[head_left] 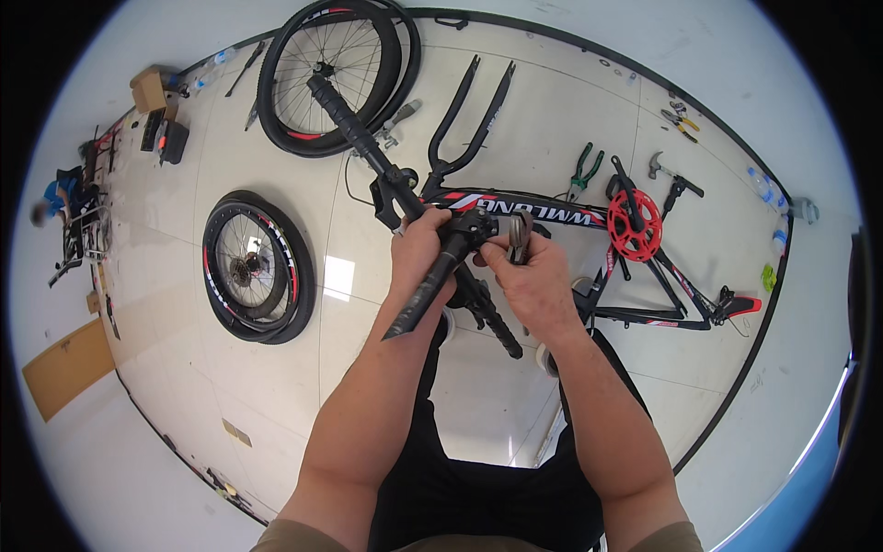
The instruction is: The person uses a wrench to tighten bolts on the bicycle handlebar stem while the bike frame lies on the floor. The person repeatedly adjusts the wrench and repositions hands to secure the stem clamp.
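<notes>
Both hands work at chest height above the floor: the left hand is wrapped tight around a black straight handlebar, and the right hand's fingers pinch its grey metal stem clamp. Holding the bar steady should help.

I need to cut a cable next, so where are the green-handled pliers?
In the head view, the green-handled pliers lie on the floor to the right, just above the bike frame, left of the red chainring.
</notes>
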Demonstrator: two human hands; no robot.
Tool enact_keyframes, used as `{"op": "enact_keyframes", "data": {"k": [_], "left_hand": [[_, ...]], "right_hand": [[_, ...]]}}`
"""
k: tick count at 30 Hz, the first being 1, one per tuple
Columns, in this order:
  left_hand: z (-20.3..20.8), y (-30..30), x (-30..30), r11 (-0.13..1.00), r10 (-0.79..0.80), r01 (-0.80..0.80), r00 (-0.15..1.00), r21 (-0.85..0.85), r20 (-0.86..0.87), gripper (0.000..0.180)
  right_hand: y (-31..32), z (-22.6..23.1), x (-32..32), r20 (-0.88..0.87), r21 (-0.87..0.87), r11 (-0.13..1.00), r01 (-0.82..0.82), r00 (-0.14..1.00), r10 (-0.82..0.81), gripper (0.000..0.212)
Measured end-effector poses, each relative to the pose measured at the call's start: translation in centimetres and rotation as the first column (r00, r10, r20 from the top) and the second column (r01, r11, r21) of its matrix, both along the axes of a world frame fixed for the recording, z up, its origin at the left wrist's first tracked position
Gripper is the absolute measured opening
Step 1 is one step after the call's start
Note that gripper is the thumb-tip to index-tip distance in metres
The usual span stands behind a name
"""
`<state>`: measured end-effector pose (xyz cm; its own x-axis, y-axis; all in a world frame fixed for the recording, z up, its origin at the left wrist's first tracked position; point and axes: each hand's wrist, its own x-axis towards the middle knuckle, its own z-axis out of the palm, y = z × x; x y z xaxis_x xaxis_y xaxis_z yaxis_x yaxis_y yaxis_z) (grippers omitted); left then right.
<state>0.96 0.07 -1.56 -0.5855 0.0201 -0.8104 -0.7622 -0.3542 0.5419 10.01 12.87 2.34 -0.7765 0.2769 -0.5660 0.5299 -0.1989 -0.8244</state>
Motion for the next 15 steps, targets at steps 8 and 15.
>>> {"op": "enact_keyframes", "data": {"k": [8,15], "left_hand": [[-1.3,-0.5,0.0,0.999,-0.040,0.040,0.999,-0.029,-0.024,0.011],[-1.1,-0.4,0.0,0.999,-0.037,0.036,0.999,-0.016,-0.030,0.011]], "right_hand": [[-0.1,-0.1,0.0,-0.012,-0.158,0.983,0.092,0.995,-0.095,0.012],[-0.5,-0.7,0.1,-0.072,-0.095,0.992,0.084,0.993,-0.091,0.010]]}}
